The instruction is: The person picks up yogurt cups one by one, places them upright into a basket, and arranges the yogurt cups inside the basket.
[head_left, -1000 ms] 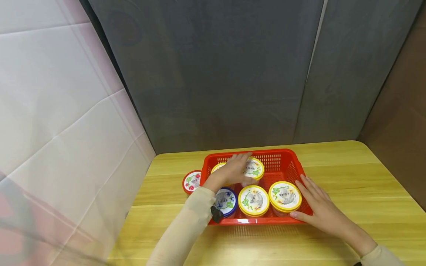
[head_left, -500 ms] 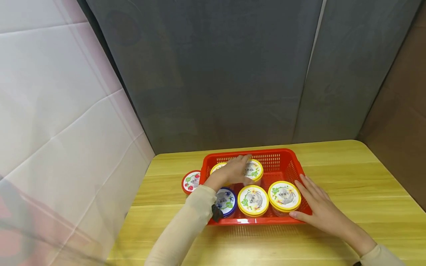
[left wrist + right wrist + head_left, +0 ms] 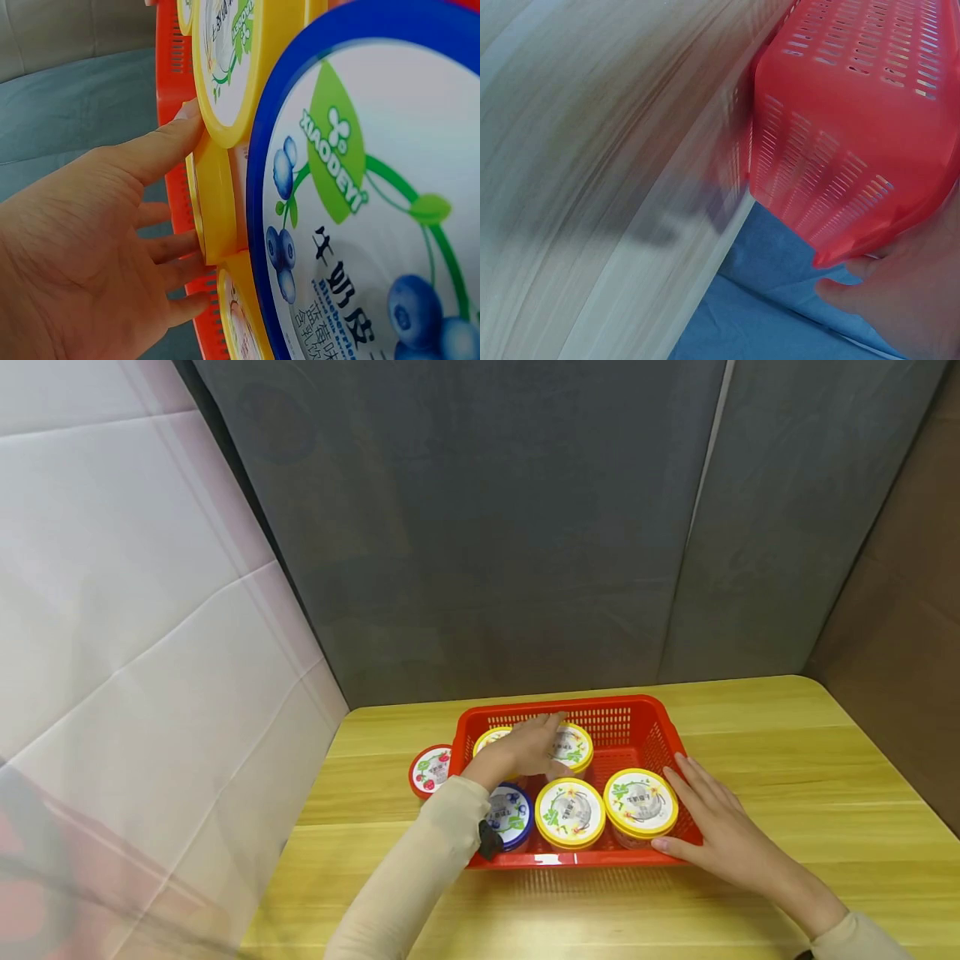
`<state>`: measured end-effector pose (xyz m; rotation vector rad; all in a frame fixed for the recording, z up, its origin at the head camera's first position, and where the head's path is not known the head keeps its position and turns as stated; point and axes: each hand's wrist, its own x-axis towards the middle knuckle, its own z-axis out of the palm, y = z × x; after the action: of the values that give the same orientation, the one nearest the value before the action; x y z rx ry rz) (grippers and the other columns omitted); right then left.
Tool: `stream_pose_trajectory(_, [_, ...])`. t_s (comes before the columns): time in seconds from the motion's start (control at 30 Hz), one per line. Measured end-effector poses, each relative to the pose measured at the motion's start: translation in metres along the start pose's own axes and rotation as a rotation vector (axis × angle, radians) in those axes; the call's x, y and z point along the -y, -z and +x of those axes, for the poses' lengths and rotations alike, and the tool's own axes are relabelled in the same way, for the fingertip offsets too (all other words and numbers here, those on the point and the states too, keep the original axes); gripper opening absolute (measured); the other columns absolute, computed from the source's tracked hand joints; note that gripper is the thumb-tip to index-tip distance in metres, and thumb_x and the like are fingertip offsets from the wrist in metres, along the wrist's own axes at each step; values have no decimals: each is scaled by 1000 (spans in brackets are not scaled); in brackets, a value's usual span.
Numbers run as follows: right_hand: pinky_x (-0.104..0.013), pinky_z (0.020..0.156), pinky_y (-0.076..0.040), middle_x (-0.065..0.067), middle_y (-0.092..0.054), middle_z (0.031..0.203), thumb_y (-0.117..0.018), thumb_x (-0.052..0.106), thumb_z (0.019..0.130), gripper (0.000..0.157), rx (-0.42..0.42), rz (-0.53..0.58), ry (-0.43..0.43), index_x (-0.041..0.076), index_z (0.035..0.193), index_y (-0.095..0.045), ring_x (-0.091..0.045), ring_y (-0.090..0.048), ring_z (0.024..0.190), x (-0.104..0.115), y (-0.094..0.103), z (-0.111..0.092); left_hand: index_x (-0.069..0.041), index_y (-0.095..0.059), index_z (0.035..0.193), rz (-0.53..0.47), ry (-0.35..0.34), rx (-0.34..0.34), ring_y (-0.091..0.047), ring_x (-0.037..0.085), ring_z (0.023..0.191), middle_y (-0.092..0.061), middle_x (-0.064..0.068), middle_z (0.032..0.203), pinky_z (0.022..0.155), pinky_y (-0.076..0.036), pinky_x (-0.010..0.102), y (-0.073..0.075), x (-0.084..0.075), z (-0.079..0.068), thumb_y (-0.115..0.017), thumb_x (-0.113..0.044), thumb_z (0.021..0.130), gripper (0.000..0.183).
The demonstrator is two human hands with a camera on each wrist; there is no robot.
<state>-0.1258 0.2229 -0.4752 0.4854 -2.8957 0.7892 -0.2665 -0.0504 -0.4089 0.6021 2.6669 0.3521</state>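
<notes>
A red plastic basket (image 3: pixel 622 858) holds several lidded tubs. My left hand (image 3: pixel 528 747) reaches into it and holds a yellow-lidded tub (image 3: pixel 576 745) in the back row, its thumb and fingers at either side of the lid (image 3: pixel 215 199) in the left wrist view. A second yellow-lidded tub (image 3: pixel 491 739) is partly hidden behind this hand. In the front row are a blue-lidded tub (image 3: pixel 510 814) with blueberries printed on it and two yellow-lidded ones (image 3: pixel 570 812). My right hand (image 3: pixel 716 827) rests on the basket's right rim, fingers extended along it, thumb at the front corner.
A red-lidded tub (image 3: pixel 431 770) stands on the wooden table (image 3: pixel 360 827), close against the basket's left side. A dark grey panel (image 3: pixel 487 527) rises behind the table, a white fabric wall (image 3: pixel 165 593) at left and a brown one (image 3: pixel 900 610) at right.
The yellow-lidded tub in my left hand has sunk slightly lower in the basket, and the hand has shifted down a little with it. My right hand keeps its place on the rim.
</notes>
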Motion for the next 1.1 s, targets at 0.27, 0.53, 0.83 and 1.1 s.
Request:
stream_pose_trajectory(0.27, [-65,109,-19,-9,-8,161,-65,62,76,98,4,4,-3,17,151,-21,-35,-10,147,0,0,0,-24,-11,153,0,-7,3,-19,24,148,-23,3,159,121,-21,45,0,1,1,-72,-50,76,102])
stream_pose_trajectory(0.53, [-66,107,-21,-10,-9,161,-66,61,76,98,-1,-2,3,16,151,-22,-36,-11,147,0,1,1,-24,-10,153,-2,3,21,-16,22,149,-20,1,160,121,-19,44,-1,1,1,-70,-51,76,101])
stream_pose_trajectory(0.83, [-66,109,-19,-10,-9,161,-66,61,76,98,7,9,-8,16,151,-22,-36,-10,147,1,2,1,-25,-10,153,10,4,26,-15,21,150,-19,0,160,121,-18,43,0,3,1,-65,-55,79,97])
stream_pose_trajectory(1.1, [-67,109,-18,-10,-8,161,-66,61,76,98,14,20,-13,17,151,-21,-35,-9,147,0,3,1,-21,-14,153,-8,-4,0,-18,23,149,-23,2,159,122,-18,44,2,5,-2,-65,-54,81,94])
